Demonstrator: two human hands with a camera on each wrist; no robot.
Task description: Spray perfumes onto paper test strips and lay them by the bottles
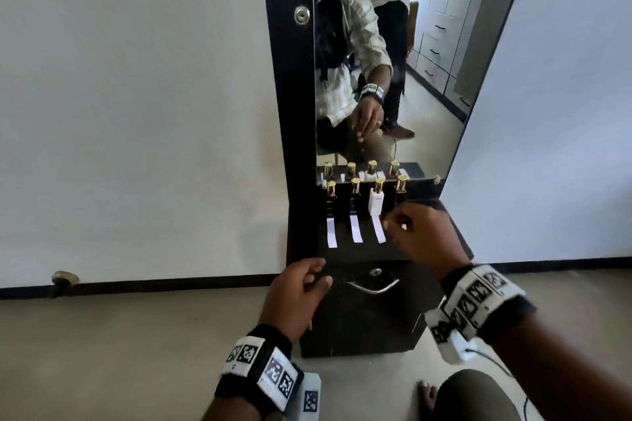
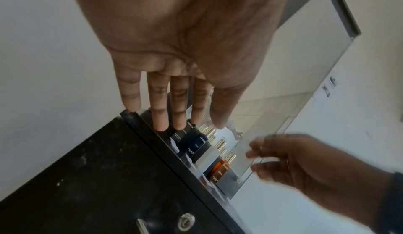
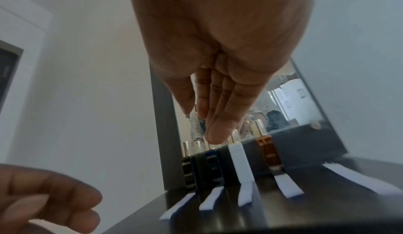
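Four gold-capped perfume bottles stand in a row on the dark cabinet top: black, dark blue, white and amber. A white paper strip lies in front of each of the first three. My right hand hovers over the spot in front of the amber bottle. In the right wrist view its fingers are straight and hold nothing, a strip lies before the amber bottle, and another strip lies further right. My left hand hangs relaxed at the cabinet's front left corner, empty.
A tall mirror in a dark frame rises right behind the bottles and reflects a person and a room. Below the top is a drawer with a metal handle and lock. White walls flank the cabinet. My knee is at the lower right.
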